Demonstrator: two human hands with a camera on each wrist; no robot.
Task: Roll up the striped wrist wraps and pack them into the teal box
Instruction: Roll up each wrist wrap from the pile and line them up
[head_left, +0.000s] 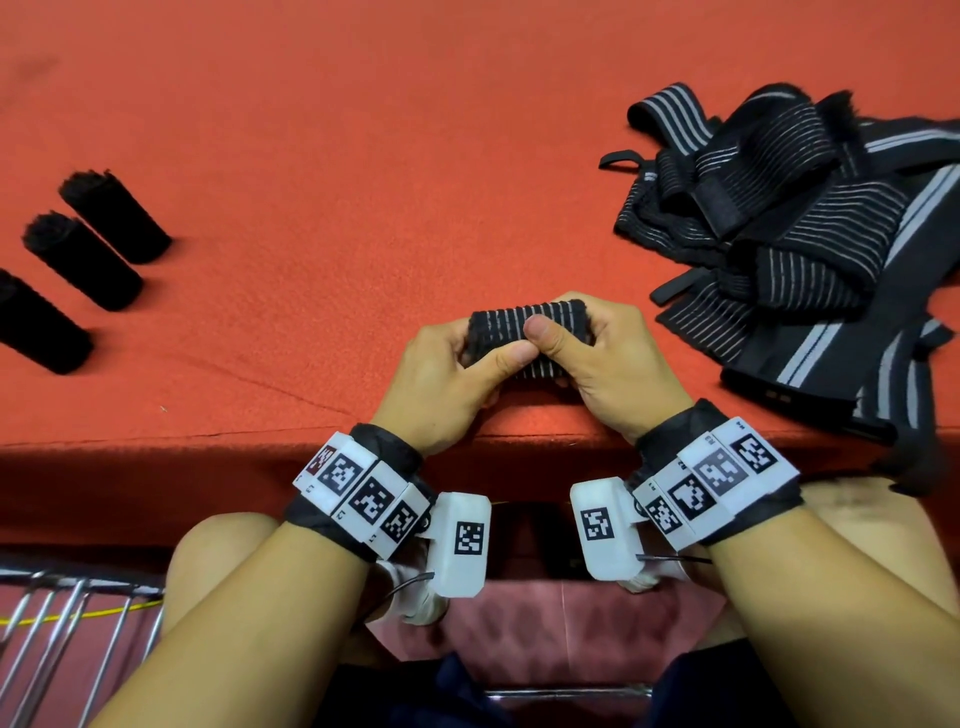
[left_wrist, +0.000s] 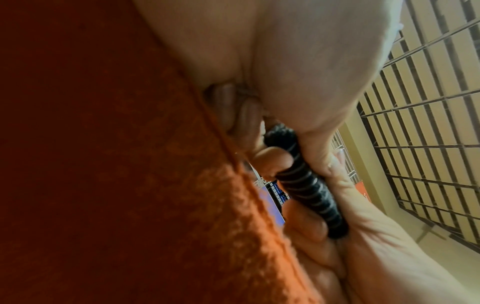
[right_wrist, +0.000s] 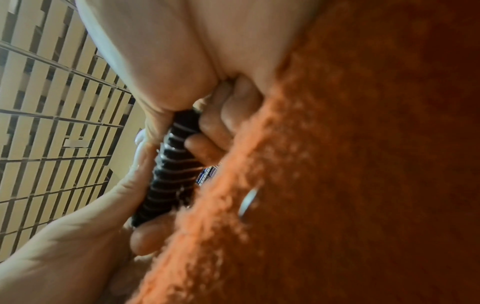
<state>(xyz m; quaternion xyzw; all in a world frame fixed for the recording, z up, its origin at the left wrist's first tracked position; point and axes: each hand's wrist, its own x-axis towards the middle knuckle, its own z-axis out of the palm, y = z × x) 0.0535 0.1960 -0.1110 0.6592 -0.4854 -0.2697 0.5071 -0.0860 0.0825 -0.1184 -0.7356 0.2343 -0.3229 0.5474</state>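
A black wrist wrap with thin grey stripes (head_left: 524, 325), rolled into a short cylinder, lies crosswise between both hands just above the near edge of the red table (head_left: 311, 130). My left hand (head_left: 457, 358) grips its left end and my right hand (head_left: 587, 353) grips its right end, both thumbs pressed on top. The left wrist view shows the rolled wrap (left_wrist: 306, 185) held between curled fingers (left_wrist: 270, 160) and thumb. In the right wrist view the same roll (right_wrist: 168, 174) runs between the fingers (right_wrist: 205, 144). No teal box is in view.
Three rolled black wraps (head_left: 111, 215) lie in a row at the table's left. A loose pile of unrolled striped wraps (head_left: 810, 244) covers the right side. A metal wire rack (head_left: 67, 623) stands below the table at lower left.
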